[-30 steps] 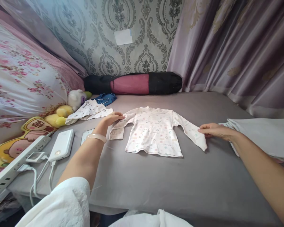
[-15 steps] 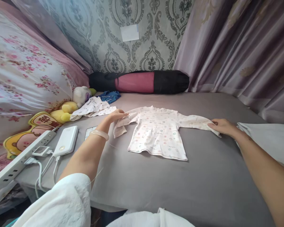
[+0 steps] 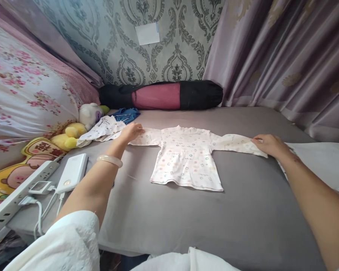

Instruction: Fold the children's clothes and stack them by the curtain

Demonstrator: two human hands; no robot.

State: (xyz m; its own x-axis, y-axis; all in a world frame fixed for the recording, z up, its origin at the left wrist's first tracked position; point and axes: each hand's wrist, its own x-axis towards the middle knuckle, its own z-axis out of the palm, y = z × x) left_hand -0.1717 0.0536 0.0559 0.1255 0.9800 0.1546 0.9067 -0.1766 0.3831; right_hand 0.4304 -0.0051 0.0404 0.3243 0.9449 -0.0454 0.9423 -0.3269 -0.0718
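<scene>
Shirt (image 3: 185, 158) lay spread out, both sleeves (image 3: 228, 143) extended; left hand (image 3: 132, 131) at ten o'clock and right hand (image 3: 271, 146) at three pinched them, release outstanding

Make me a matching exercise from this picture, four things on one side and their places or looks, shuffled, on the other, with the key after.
Things
1. left hand
2. right hand
3. small shirt
4. long bag

Places and looks
A. black and pink, lying near the wall
B. at the sleeve nearer the curtain
C. pale with small prints, both sleeves spread
D. at the sleeve nearer the yellow plush

Pairs: 1-D, 2-B, 3-C, 4-A
</scene>
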